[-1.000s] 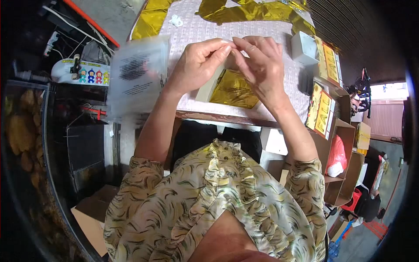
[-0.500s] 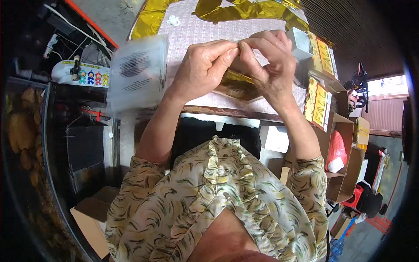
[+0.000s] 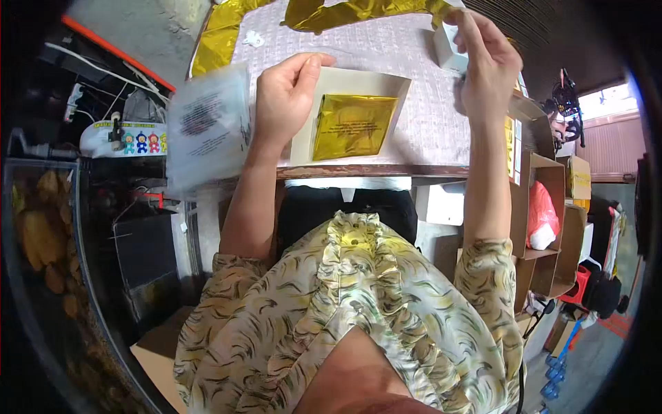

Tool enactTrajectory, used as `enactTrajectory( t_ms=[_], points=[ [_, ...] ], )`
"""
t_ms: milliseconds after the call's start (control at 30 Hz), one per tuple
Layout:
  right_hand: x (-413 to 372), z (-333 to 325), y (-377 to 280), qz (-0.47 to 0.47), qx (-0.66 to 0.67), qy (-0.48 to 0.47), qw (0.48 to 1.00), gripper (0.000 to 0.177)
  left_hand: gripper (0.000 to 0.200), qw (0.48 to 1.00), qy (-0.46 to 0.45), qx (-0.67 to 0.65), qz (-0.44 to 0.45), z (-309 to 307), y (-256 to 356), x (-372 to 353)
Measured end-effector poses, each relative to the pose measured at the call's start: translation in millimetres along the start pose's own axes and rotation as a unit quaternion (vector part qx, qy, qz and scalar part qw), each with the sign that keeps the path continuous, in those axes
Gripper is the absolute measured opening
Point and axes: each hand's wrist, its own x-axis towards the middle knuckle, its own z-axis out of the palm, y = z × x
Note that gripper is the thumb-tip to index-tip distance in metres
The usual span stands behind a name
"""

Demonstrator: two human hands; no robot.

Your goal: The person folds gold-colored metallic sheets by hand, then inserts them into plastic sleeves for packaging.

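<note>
- Head view: the left hand (image 3: pixel 286 93) is above the desk (image 3: pixel 427 117) toward its left side, thumb and forefinger pressed together; whether anything thin is pinched there, I cannot tell.
- The right hand (image 3: pixel 491 65) is raised by the desk's far right corner, well apart from the left, fingers bent; its grip is too unclear to tell.
- The gold packet (image 3: pixel 355 127) lies flat near the middle of the desk's near edge, on a pale card (image 3: pixel 303 148), its printed side up.
- The card reaches past the packet on the left and at the far side; the left hand is just beside it.
- Clear bags (image 3: pixel 207 131) with dark print lie at the near left corner, beside the left forearm.
- Gold foil (image 3: pixel 358 12) runs along the far edge and down the far left corner.
- A small white piece (image 3: pixel 253 38) lies near that foil.
- A white box (image 3: pixel 448 52) stands at the right edge, partly behind the right hand.
- The right forearm partly covers yellow packs (image 3: pixel 512 148) there.
- Off the right edge, open cartons (image 3: pixel 574 234) hold a red bag (image 3: pixel 541 210).
</note>
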Motion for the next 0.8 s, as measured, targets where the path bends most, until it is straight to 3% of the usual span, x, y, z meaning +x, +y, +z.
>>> enactTrajectory(
  t_ms=[33,67,100,133,167,200,300,333,533,600,633,667,700,733,767,800],
  points=[
    [3.7,23.5,10.6,0.003,-0.003,0.0,1.0,0.02,0.025,1.0,-0.001,-0.003,-0.003,4.1,-0.9,1.5],
    [9.2,48.5,28.0,-0.26,0.052,-0.015,0.964,0.018,0.024,0.999,0.003,-0.026,0.023,10.2,0.1,3.6],
    [12.8,63.7,25.7,-0.508,0.101,-0.029,0.855,0.016,0.023,0.997,0.006,-0.05,0.052,16.5,2.1,7.0],
    [-12.5,50.8,5.5,-0.383,-0.142,-0.093,0.908,0.014,0.023,0.997,0.0,-0.052,0.054,21.5,4.9,9.3],
    [-37.7,46.2,-26.9,-0.226,-0.371,-0.149,0.888,0.029,0.022,0.996,-0.002,-0.052,0.069,25.4,8.6,9.2],
    [-38.7,51.1,-19.8,-0.225,-0.352,-0.152,0.896,0.037,0.02,0.995,-0.001,-0.051,0.084,27.8,12.9,8.7],
    [-36.4,56.1,-12.3,-0.254,-0.354,-0.159,0.886,0.034,0.017,0.998,-0.023,-0.021,0.055,26.0,27.1,3.8],
    [-36.6,57.1,-11.2,-0.256,-0.349,-0.163,0.887,0.034,0.015,0.995,-0.034,-0.053,0.081,26.7,23.0,5.4],
    [-34.0,64.2,-4.2,-0.34,-0.43,-0.142,0.824,0.033,0.013,0.994,-0.014,-0.003,0.112,23.3,24.9,7.2],
    [-28.8,62.9,6.7,-0.348,-0.459,-0.088,0.813,0.024,0.014,0.993,-0.012,0.016,0.114,21.6,23.9,5.5],
    [-19.7,60.2,11.3,-0.347,-0.46,-0.088,0.813,0.024,0.016,0.996,-0.018,-0.002,0.09,20.4,21.2,3.9],
    [-6.8,54.3,14.0,-0.299,-0.402,0.003,0.865,0.011,0.018,0.997,-0.025,-0.02,0.067,18.6,18.2,2.3],
    [2.6,49.1,8.9,-0.246,-0.338,0.094,0.904,0.009,0.018,0.997,-0.027,-0.02,0.066,14.8,12.7,4.2],
    [8.1,38.5,-3.6,-0.086,-0.152,0.13,0.976,0.009,0.021,0.998,0.002,-0.053,0.045,8.7,4.3,9.0],
    [7.8,24.2,-17.5,0.082,0.043,0.161,0.983,0.01,0.024,0.996,0.029,-0.085,0.022,1.3,-3.0,11.7],
    [1.9,-11.2,-20.6,0.097,0.051,0.132,0.985,0.012,0.028,0.989,-0.002,-0.139,-0.044,-9.3,-7.4,12.6]
  ],
)
